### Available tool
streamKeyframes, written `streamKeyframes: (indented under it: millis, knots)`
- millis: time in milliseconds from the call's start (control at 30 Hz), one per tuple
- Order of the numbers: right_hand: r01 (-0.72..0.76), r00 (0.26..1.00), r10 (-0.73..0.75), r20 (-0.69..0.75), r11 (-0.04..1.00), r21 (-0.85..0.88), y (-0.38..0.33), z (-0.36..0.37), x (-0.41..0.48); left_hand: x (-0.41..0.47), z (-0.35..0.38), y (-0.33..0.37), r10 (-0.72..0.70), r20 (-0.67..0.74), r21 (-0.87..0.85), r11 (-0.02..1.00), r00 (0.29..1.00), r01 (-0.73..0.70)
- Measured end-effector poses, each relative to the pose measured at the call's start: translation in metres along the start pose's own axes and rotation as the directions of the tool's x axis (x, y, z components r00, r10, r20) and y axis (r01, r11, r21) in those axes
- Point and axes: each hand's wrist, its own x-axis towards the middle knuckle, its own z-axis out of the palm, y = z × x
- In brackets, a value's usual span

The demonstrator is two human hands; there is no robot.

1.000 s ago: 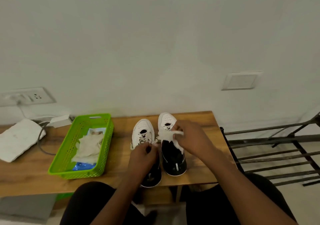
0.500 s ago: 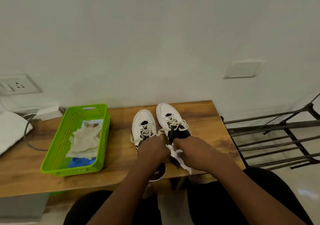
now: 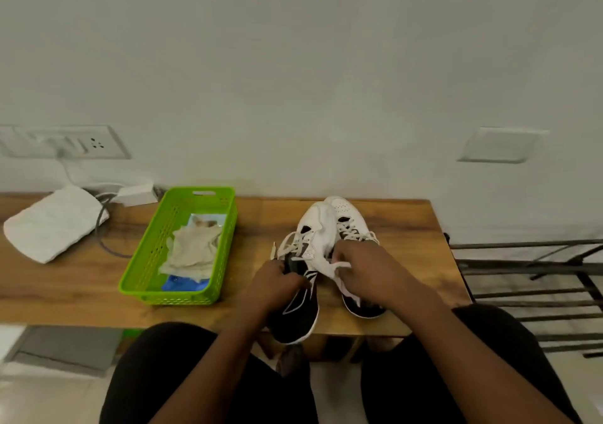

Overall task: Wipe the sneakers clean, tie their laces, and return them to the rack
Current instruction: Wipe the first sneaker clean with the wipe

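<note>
Two black-and-white lace-up sneakers (image 3: 318, 224) stood toes together near the wooden tabletop's (image 3: 65, 293) right end. The left hand (image 3: 277, 285) gripped one by its collar, heel overhanging the front edge, while the right hand (image 3: 368, 270) pinched a white wipe (image 3: 332, 266) between the pair.

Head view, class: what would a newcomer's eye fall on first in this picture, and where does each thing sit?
First, the left hand and right hand gripping the left sneaker and right sneaker, both black and white, at the right end of the table. Next, the bright green basket mid-table, with a crumpled cloth inside.
</note>
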Motion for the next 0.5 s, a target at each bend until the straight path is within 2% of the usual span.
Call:
streamKeyframes:
  millis: [100,267,367,500]
  knots:
    - [0.081,0.980,-0.070,0.186,0.995,-0.055,0.000,0.012,-0.002,0.003,0.003,0.000,-0.010,-0.058,-0.044,0.999,0.998,0.008]
    - [0.188,0.938,-0.142,0.317,0.975,-0.119,0.007,0.031,0.016,0.020,-0.004,0.000,-0.117,-0.188,-0.001,0.993,0.975,0.119]
    - [0.159,0.947,-0.105,0.303,0.975,-0.158,0.010,0.040,0.022,0.027,-0.020,-0.011,-0.205,-0.188,-0.036,0.979,0.961,0.202]
    - [0.021,0.986,0.009,0.169,0.985,-0.171,0.020,0.043,0.025,0.023,-0.030,-0.002,-0.211,-0.234,-0.345,0.931,0.949,0.122]
